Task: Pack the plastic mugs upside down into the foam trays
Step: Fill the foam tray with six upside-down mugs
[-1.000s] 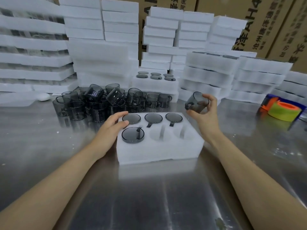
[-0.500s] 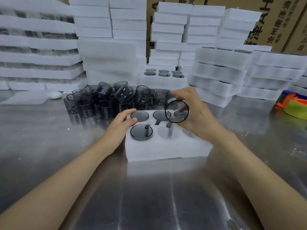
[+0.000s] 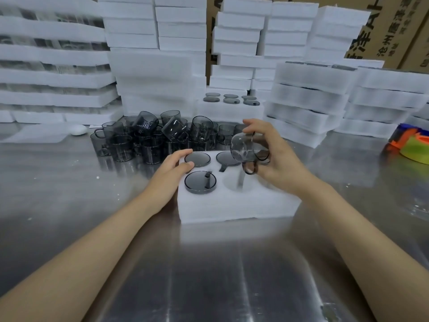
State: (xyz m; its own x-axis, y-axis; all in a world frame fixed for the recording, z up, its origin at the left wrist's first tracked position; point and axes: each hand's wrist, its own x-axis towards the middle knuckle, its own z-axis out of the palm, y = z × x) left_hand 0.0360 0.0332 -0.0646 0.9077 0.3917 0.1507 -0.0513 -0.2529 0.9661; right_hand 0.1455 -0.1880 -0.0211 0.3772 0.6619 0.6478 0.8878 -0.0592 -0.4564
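Observation:
A white foam tray [image 3: 234, 206] lies on the steel table in front of me. Smoky grey mugs sit upside down in its slots, among them a front-left mug [image 3: 200, 182] and two back-row mugs [image 3: 197, 159]. The front-middle slot [image 3: 234, 182] is empty. My right hand [image 3: 276, 159] grips a grey mug [image 3: 249, 149], tilted on its side just above the tray's back right. My left hand [image 3: 171, 170] rests on the tray's left edge, fingers touching the foam. A heap of loose grey mugs [image 3: 151, 138] stands behind the tray.
Tall stacks of white foam trays [image 3: 157, 73] wall the back of the table. A filled tray [image 3: 229, 105] sits behind the heap. Orange and green tape rolls [image 3: 415, 145] lie at the far right. Cardboard boxes [image 3: 394, 26] stand behind.
My right hand brought the mug from the right over the tray and has been turning it above the back-right slots. My left hand stayed on the tray's left edge.

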